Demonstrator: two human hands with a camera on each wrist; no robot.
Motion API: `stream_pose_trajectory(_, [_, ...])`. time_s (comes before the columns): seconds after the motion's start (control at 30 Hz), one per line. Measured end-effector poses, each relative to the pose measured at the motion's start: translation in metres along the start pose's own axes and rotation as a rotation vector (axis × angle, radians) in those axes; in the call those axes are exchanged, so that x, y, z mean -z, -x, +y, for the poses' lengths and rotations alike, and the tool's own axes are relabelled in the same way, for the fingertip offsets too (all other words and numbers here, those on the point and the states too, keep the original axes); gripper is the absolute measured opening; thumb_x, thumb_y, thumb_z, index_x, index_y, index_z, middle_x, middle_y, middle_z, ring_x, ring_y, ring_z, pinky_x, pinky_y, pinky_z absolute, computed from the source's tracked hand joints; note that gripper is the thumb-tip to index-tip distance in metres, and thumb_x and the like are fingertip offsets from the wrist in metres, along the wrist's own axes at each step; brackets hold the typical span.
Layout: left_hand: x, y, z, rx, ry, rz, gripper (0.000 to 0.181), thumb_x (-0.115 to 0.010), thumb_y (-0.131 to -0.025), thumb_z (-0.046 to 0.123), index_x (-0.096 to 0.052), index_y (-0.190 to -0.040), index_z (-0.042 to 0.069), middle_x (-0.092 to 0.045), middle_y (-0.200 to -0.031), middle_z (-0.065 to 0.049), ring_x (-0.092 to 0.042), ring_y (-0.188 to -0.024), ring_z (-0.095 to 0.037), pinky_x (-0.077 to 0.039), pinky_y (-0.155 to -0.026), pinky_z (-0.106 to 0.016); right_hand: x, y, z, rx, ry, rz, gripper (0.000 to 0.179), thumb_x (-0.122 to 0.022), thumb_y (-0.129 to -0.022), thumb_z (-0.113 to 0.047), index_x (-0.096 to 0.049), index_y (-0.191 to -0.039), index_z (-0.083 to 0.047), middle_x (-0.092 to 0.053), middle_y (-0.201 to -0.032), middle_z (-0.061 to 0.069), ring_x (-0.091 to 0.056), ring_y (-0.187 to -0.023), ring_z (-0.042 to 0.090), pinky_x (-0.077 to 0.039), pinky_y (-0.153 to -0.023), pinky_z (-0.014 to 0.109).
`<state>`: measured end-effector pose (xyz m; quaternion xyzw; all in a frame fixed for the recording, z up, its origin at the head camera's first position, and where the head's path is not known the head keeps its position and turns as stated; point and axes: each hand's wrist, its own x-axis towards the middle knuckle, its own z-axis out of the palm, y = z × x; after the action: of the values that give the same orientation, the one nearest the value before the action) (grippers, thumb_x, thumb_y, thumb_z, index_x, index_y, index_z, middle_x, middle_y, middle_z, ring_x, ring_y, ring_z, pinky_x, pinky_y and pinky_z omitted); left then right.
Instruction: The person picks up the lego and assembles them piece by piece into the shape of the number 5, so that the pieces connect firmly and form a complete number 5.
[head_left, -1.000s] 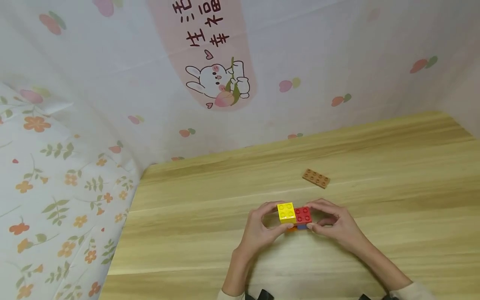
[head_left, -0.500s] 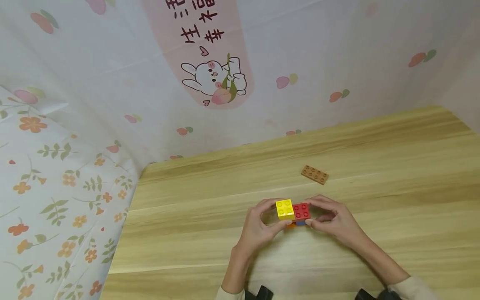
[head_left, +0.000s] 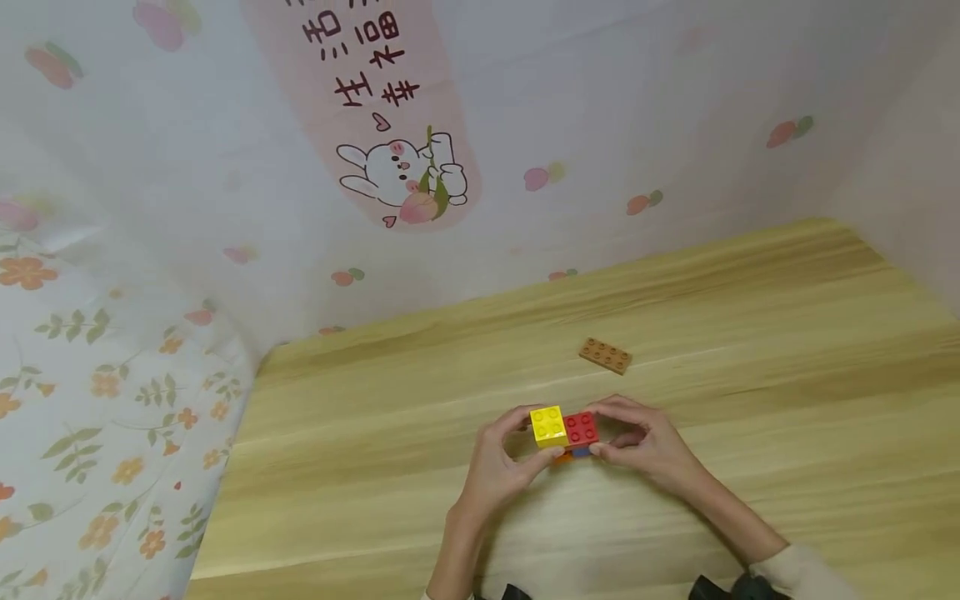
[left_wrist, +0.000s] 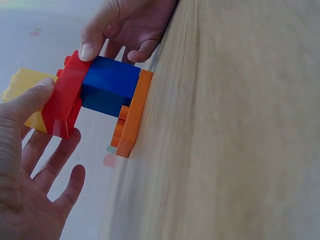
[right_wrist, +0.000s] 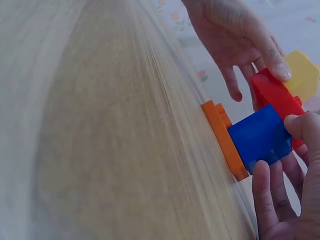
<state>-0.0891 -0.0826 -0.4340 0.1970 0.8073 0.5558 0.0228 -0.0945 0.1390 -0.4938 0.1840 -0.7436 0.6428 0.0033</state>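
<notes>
A stack of toy building bricks is held between both hands, close over the table. At its base lies an orange plate (left_wrist: 132,120); a blue brick (left_wrist: 111,85) stands on one end of it. Across the top runs a longer red brick (head_left: 582,429), whose left end overhangs the plate. On that end sits a yellow brick (head_left: 549,427). My left hand (head_left: 498,467) pinches the stack where yellow meets red, thumb in front and fingers behind. My right hand (head_left: 652,446) pinches the other end, its thumb at the seam between red and blue.
A tan eight-stud plate (head_left: 605,356) lies flat on the wooden table (head_left: 390,433), beyond the hands. White patterned cloth (head_left: 570,108) hangs along the back, and a floral cloth (head_left: 97,450) borders the left side.
The head view has shifted, so everything appears farther left in it. Both hands keep the same grip on the brick stack.
</notes>
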Motion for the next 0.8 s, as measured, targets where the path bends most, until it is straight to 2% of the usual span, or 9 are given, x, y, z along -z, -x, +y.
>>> stream_pose_trajectory(0.07, [0.001, 0.001, 0.008, 0.012, -0.009, -0.009, 0.035, -0.076, -0.076, 0.006, -0.064, -0.109, 0.006, -0.066, -0.105, 0.001, -0.056, -0.098, -0.015, -0.043, -0.09, -0.041, 0.0, 0.0, 0.0, -0.007, -0.003, -0.009, 0.04, -0.076, -0.076, -0.005, -0.064, -0.114, -0.002, -0.059, -0.11, 0.003, -0.055, -0.097, 0.011, -0.055, -0.065, 0.03])
stream_pose_trajectory(0.13, [0.001, 0.001, 0.009, 0.018, -0.014, -0.016, 0.035, -0.075, -0.077, 0.006, -0.063, -0.11, 0.007, -0.065, -0.106, 0.002, -0.057, -0.098, -0.016, -0.043, -0.09, -0.043, 0.0, 0.0, 0.0, -0.005, -0.005, -0.014, 0.04, -0.076, -0.076, -0.006, -0.065, -0.114, -0.003, -0.06, -0.111, 0.003, -0.055, -0.097, 0.012, -0.055, -0.065, 0.03])
stream_pose_trajectory(0.27, [-0.005, 0.0, -0.005, 0.032, 0.021, -0.043, 0.039, -0.073, -0.079, 0.008, -0.059, -0.115, 0.011, -0.062, -0.108, 0.002, -0.058, -0.097, -0.019, -0.045, -0.089, -0.042, 0.0, 0.0, 0.0, 0.002, -0.012, -0.008, 0.04, -0.076, -0.076, -0.006, -0.065, -0.114, -0.002, -0.06, -0.11, 0.004, -0.055, -0.097, 0.012, -0.055, -0.064, 0.031])
stream_pose_trajectory(0.4, [-0.004, 0.004, -0.02, 0.063, 0.082, -0.104, 0.044, -0.07, -0.083, 0.016, -0.052, -0.123, 0.016, -0.058, -0.113, 0.002, -0.057, -0.099, -0.016, -0.046, -0.089, -0.036, -0.003, 0.001, 0.0, 0.003, -0.024, -0.008, 0.04, -0.076, -0.076, -0.004, -0.064, -0.114, 0.0, -0.06, -0.11, 0.003, -0.056, -0.097, 0.015, -0.055, -0.063, 0.031])
stream_pose_trajectory(0.53, [0.002, 0.005, -0.022, 0.016, 0.172, -0.142, 0.045, -0.061, -0.091, 0.019, -0.044, -0.133, 0.019, -0.05, -0.128, -0.005, -0.051, -0.112, -0.02, -0.042, -0.095, -0.039, -0.005, 0.001, 0.0, -0.006, -0.009, -0.012, 0.041, -0.076, -0.076, -0.005, -0.064, -0.115, -0.001, -0.06, -0.112, 0.004, -0.055, -0.099, 0.018, -0.054, -0.064, 0.031])
stream_pose_trajectory(0.63, [0.003, 0.003, -0.021, -0.047, 0.226, -0.148, 0.042, -0.049, -0.097, 0.016, -0.04, -0.138, 0.015, -0.044, -0.135, -0.012, -0.045, -0.12, -0.024, -0.039, -0.098, -0.043, -0.003, 0.0, 0.0, -0.015, 0.007, -0.012, 0.041, -0.076, -0.076, -0.006, -0.064, -0.116, -0.002, -0.059, -0.113, 0.006, -0.055, -0.1, 0.018, -0.054, -0.066, 0.03])
stream_pose_trajectory(0.7, [0.001, 0.001, -0.02, -0.059, 0.255, -0.157, 0.04, -0.045, -0.099, 0.014, -0.04, -0.138, 0.013, -0.043, -0.136, -0.015, -0.042, -0.123, -0.024, -0.038, -0.099, -0.042, -0.002, 0.0, 0.0, -0.015, 0.012, -0.007, 0.041, -0.076, -0.076, -0.006, -0.064, -0.115, -0.002, -0.059, -0.112, 0.007, -0.055, -0.1, 0.018, -0.054, -0.065, 0.03])
stream_pose_trajectory(0.8, [-0.004, 0.0, -0.019, -0.051, 0.309, -0.158, 0.039, -0.046, -0.098, 0.01, -0.042, -0.136, 0.01, -0.042, -0.136, -0.017, -0.039, -0.126, -0.023, -0.039, -0.098, -0.038, -0.002, 0.0, 0.001, -0.011, 0.009, -0.003, 0.04, -0.076, -0.077, -0.007, -0.064, -0.115, -0.002, -0.06, -0.111, 0.007, -0.055, -0.098, 0.018, -0.054, -0.065, 0.031])
